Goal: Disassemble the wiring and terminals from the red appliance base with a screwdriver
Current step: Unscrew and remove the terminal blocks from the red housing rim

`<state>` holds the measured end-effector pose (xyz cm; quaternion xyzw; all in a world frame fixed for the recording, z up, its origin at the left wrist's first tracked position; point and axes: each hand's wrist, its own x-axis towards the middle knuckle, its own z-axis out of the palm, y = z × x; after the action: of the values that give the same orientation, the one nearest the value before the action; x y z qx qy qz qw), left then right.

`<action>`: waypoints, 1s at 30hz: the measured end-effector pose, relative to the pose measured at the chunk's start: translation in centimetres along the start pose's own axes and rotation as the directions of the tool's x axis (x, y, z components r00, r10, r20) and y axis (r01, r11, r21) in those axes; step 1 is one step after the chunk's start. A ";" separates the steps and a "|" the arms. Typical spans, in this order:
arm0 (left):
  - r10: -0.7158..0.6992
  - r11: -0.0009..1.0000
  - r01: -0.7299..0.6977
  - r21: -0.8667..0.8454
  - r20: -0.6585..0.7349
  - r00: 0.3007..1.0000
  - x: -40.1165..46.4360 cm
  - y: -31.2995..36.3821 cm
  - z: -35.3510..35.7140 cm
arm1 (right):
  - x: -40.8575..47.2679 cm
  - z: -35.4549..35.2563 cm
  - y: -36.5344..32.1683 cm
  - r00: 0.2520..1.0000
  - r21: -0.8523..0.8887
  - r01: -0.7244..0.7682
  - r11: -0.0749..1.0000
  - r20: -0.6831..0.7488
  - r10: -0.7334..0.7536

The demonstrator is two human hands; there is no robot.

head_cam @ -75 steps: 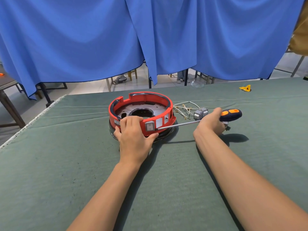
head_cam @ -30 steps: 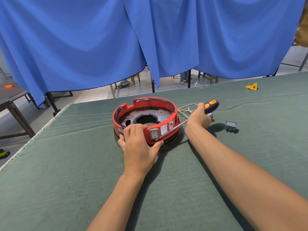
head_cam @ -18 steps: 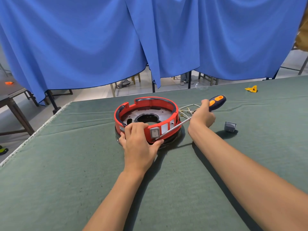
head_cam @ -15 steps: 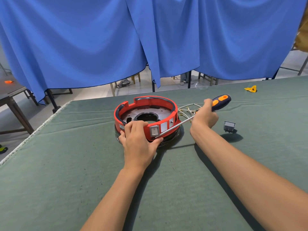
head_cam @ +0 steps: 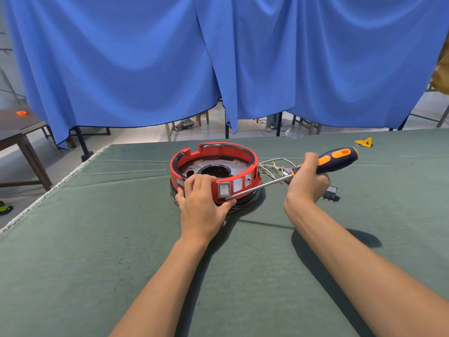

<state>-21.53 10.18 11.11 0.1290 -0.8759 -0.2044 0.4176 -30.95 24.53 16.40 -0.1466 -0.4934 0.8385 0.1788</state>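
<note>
I see the left hand (head_cam: 202, 203) gripping the near wall of the round red appliance base (head_cam: 213, 172) on the green cloth table (head_cam: 97, 239). The right hand (head_cam: 307, 181) holds the screwdriver (head_cam: 336, 159), whose thin metal shaft reaches the grey switch (head_cam: 224, 189). Loose wires (head_cam: 274, 166) lie just behind.

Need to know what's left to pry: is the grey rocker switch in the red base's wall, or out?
In. The rocker switch sits seated in the red base wall, with the screwdriver tip at its lower corner.
</note>
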 end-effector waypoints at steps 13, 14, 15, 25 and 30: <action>0.044 0.994 -0.050 0.095 0.067 0.997 -0.2 0.1 -0.2 | -3.4 2.0 -3.4 0.874 0.074 0.383 0.921 0.295 -0.387; 0.045 0.995 -0.050 0.090 0.064 0.997 -0.2 0.0 -0.2 | -3.0 2.0 -3.5 0.883 0.057 0.377 0.924 0.279 -0.377; 0.044 0.995 -0.049 0.084 0.061 0.997 -0.2 0.0 -0.2 | -2.5 2.0 -3.6 0.896 0.050 0.362 0.931 0.256 -0.362; 0.023 0.999 -0.025 0.045 0.051 0.998 -0.1 0.0 -0.3 | -2.6 4.7 -9.3 0.763 0.132 0.543 0.830 0.336 -0.552; 0.030 0.999 -0.031 0.029 0.036 0.999 -0.2 -0.1 -0.4 | -5.3 6.7 -9.5 0.639 0.165 0.589 0.791 0.504 -0.581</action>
<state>-21.06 10.06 11.17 0.1179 -0.8881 -0.1874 0.4029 -27.54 21.24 28.27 0.2566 -0.5493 0.7383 0.2955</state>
